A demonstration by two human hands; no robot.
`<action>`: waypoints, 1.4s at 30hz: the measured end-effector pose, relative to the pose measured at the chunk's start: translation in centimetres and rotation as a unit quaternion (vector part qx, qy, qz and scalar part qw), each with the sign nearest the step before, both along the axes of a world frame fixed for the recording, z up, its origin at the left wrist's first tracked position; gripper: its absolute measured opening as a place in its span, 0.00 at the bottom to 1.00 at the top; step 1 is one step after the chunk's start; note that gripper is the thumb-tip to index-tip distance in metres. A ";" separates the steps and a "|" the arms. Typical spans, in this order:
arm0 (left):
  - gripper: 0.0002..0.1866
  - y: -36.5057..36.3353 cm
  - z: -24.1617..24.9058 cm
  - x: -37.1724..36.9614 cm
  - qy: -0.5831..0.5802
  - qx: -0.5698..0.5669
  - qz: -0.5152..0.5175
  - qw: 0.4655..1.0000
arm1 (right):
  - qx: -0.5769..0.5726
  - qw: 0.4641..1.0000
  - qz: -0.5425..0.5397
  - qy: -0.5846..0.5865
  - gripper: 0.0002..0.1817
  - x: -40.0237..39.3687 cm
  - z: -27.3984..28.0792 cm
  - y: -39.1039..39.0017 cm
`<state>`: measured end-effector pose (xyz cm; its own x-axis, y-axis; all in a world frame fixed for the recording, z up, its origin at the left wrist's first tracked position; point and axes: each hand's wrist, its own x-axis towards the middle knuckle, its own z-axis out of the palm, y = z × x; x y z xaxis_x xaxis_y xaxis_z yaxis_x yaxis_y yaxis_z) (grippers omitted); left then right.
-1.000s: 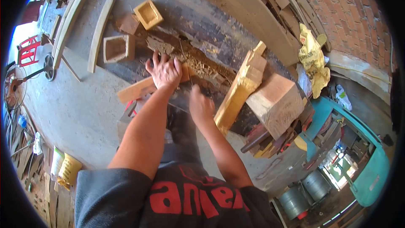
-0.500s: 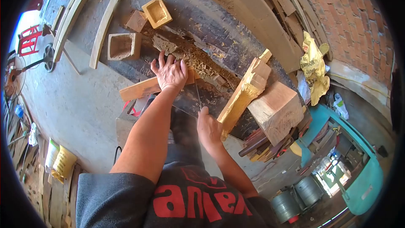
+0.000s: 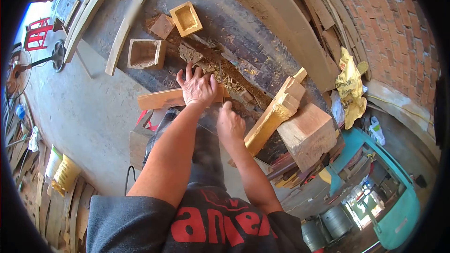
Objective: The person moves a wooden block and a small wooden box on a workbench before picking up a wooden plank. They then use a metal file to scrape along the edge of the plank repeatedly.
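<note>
A flat wooden board (image 3: 161, 99) lies across the near edge of a dark workbench, one end jutting out to the left. My left hand (image 3: 199, 88) presses down on it, palm on the wood and fingers spread past its far edge. By the board's right end, my right hand (image 3: 230, 122) is closed round the handle of what looks like a thin-bladed hand saw (image 3: 221, 71). Most of the handle is hidden in my fist, and the blade is hard to make out. Wood chips (image 3: 234, 77) fill a worn hollow in the bench beyond my hands.
Two hollowed wooden boxes, one pale (image 3: 146, 54) and one yellowish (image 3: 186, 19), stand at the far left. A rough yellow timber (image 3: 276, 112) and a large wood block (image 3: 308, 136) sit to the right. Long planks (image 3: 276, 14) lean toward the brick wall (image 3: 379, 23).
My right hand has moved forward, toward the board, with the tool. My left hand stays pressed on the board. The whole view has shifted slightly.
</note>
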<state>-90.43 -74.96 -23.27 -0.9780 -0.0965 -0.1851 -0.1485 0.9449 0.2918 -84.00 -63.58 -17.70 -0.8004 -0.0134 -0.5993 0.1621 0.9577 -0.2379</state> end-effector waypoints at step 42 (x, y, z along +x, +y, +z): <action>0.16 0.2 0.1 -0.1 0.019 -0.001 -0.056 0.998 | 0.005 0.999 -0.023 -0.027 0.03 0.5 1.0 1.0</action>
